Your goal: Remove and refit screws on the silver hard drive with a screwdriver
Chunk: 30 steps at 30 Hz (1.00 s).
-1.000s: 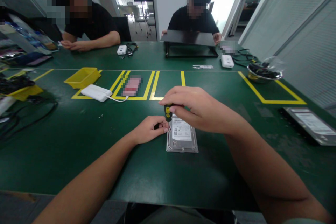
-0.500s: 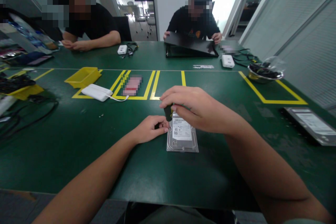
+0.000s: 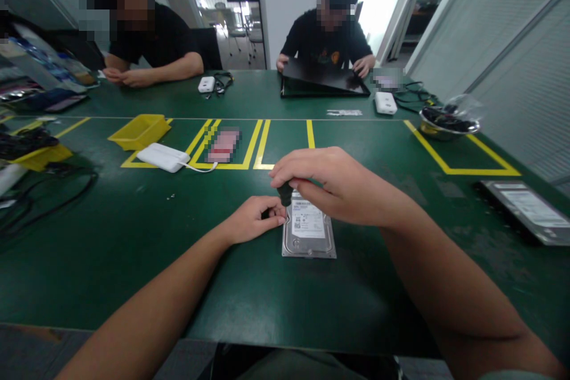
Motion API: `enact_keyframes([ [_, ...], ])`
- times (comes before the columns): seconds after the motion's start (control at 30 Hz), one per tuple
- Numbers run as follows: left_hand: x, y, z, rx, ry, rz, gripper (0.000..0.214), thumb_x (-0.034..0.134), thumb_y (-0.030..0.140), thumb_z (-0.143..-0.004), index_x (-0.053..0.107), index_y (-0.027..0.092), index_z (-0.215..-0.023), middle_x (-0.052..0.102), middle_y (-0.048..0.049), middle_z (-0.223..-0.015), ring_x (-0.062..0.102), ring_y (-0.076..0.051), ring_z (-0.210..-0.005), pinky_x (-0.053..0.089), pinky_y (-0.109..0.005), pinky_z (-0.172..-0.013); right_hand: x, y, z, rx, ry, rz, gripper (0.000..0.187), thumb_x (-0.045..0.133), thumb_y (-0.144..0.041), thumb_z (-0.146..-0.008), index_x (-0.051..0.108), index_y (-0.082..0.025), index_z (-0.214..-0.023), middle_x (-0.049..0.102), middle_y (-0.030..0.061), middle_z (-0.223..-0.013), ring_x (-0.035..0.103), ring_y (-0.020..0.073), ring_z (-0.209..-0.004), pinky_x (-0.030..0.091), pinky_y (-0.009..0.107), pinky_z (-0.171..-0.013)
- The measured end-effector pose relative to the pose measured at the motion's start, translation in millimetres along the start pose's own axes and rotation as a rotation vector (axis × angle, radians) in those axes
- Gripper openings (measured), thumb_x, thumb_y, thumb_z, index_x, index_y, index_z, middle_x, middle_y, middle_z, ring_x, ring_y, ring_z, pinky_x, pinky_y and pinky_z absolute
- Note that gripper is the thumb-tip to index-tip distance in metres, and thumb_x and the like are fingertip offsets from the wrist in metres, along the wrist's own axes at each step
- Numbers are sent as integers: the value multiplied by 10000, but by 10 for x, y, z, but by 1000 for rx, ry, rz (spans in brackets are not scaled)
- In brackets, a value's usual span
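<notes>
We can read no text anywhere. The silver metal hard drive (image 3: pixel 309 231), just under our right hand's grip (image 3: pixel 332 184), carries a white label with printed lines and small square codes, all too small to make out. Well to the right of that grip, a flat grey drive (image 3: pixel 525 211) on the green worktop (image 3: pixel 133 249) bears a pale label, equally illegible.

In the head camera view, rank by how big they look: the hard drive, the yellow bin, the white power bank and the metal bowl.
1. metal bowl
2. yellow bin
3. hard drive, near the bin's size, but closer to the camera, so unsure
4. white power bank
</notes>
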<state>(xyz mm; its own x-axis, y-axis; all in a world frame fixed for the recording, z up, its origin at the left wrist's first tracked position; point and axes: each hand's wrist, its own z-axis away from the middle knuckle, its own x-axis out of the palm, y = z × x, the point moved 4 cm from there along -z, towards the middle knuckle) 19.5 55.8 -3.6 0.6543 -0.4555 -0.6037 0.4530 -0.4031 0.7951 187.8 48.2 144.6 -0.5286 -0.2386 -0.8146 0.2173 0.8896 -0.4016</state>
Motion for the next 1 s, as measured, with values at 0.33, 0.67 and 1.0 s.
enact_keyframes([
  [0.33,10,-22,3,12,12,-3,188,608,336,-912,648,159,-865,608,8,-754,552,-128,-695,423,-252,-658,-4,0,-22,11,38,58,204,512,-117,-937,692,-146,-1029,713,70,-1044,628,168,-995,458,307,-901],
  [0.67,12,-22,0,15,15,8,172,617,321,-910,656,156,-882,621,9,-766,557,-123,-699,431,-251,-659,-43,-23,17,49,-9,132,305,500,-130,-951,713,-128,-1168,691,93,-1078,626,173,-979,461,304,-863],
  [1.0,-1,1,-4,18,20,-14,165,617,315,-906,659,156,-889,625,8,-775,568,-123,-706,446,-253,-671,-27,-17,1,69,28,208,172,605,-251,-939,705,-112,-951,630,42,-866,543,137,-786,365,257,-719],
])
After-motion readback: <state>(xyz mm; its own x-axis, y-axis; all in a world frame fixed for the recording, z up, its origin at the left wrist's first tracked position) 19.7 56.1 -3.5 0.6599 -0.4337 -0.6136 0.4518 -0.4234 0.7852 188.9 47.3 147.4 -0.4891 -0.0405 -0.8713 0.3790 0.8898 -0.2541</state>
